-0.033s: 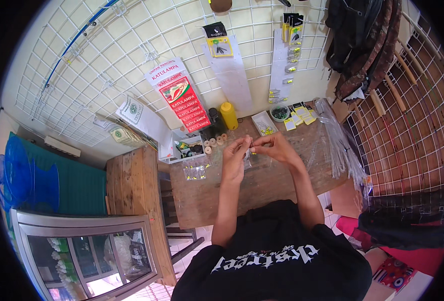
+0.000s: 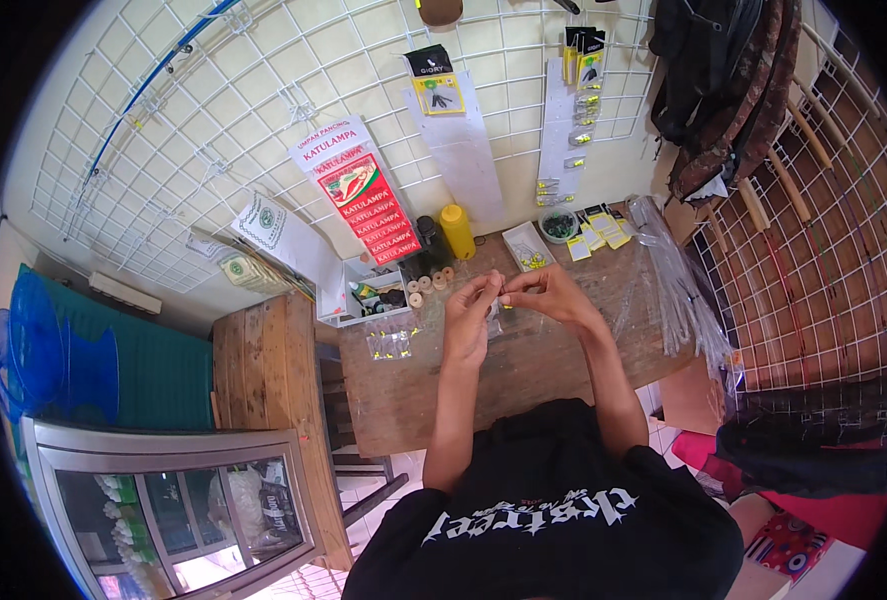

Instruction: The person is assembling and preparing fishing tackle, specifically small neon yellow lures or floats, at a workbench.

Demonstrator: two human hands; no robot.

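Note:
Both my hands are raised over the wooden table [image 2: 418,400], fingertips close together. My left hand [image 2: 471,318] is closed in a pinch, and a small clear plastic packet [image 2: 495,324] hangs just beside its fingers. My right hand [image 2: 553,297] is pinched too, its thumb and forefinger meeting the left fingertips. A tiny yellow bit shows at the right fingertips, but its kind is too small to make out. Several small clear packets with yellow bits [image 2: 390,343] lie flat on the table to the left of my hands.
Behind my hands stand a white tray of small pieces [image 2: 529,247], a round tub [image 2: 559,226], a yellow bottle [image 2: 456,231] and several wooden spools [image 2: 416,299]. Yellow cards [image 2: 603,229] and long clear plastic sleeves [image 2: 658,290] lie to the right. A white wire grid [image 2: 233,110] covers the wall.

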